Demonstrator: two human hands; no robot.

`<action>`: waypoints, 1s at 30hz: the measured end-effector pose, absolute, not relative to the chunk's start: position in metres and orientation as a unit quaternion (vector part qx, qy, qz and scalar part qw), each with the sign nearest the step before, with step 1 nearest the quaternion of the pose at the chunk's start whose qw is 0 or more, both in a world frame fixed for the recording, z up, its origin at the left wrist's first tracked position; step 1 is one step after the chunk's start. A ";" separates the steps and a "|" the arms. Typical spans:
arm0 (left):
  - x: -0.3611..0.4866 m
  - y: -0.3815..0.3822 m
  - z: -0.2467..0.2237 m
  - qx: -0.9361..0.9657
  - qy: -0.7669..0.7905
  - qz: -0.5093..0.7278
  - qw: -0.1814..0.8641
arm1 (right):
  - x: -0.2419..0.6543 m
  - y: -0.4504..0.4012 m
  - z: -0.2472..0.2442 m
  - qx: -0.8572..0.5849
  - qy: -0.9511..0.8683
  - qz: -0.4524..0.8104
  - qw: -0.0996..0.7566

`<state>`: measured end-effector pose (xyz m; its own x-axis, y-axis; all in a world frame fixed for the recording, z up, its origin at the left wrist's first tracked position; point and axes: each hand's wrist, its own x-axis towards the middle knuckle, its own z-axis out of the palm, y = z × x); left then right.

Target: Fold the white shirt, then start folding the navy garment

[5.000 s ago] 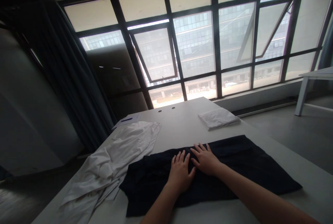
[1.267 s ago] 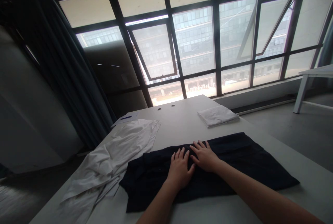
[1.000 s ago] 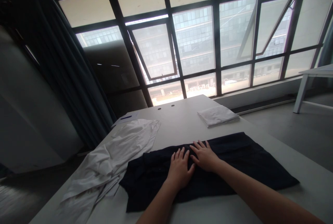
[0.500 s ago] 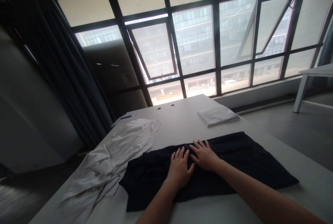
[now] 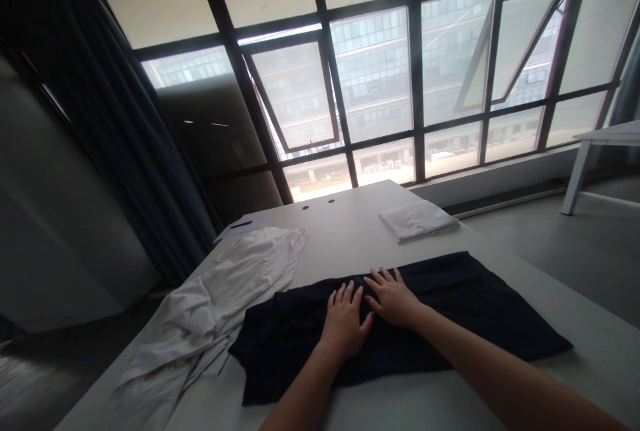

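A dark navy garment [image 5: 460, 304] lies folded lengthwise across the near part of the white table [image 5: 345, 237]. My left hand [image 5: 346, 324] rests flat on its middle, fingers spread and pointing away from me. Just to the right, my right hand [image 5: 393, 299] also lies flat on the dark cloth with its fingers apart. The two hands are close together, and neither grips anything. Part of the cloth is hidden under my hands and forearms.
Crumpled white cloth [image 5: 215, 297] covers the table's left side. A folded white cloth [image 5: 419, 220] lies farther back on the right. Paper with a pen [image 5: 242, 225] sits at the back left. Another white table [image 5: 580, 171] stands at the far right, near the windows.
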<state>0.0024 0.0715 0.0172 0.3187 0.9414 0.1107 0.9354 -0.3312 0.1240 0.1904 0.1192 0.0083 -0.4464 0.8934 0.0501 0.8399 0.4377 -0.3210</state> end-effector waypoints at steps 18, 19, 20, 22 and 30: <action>0.004 0.069 0.021 0.810 0.582 0.069 0.018 | 0.191 0.120 0.007 -0.514 -0.842 0.124 0.109; 0.004 0.069 0.021 0.811 0.581 0.070 0.018 | 0.191 0.120 0.007 -0.515 -0.841 0.124 0.109; 0.004 0.070 0.021 0.811 0.580 0.072 0.017 | 0.191 0.120 0.007 -0.515 -0.841 0.125 0.109; 0.004 0.070 0.020 0.813 0.577 0.077 0.015 | 0.191 0.120 0.007 -0.516 -0.840 0.127 0.109; 0.001 0.068 0.020 0.814 0.573 0.093 0.010 | 0.190 0.118 0.007 -0.513 -0.841 0.120 0.122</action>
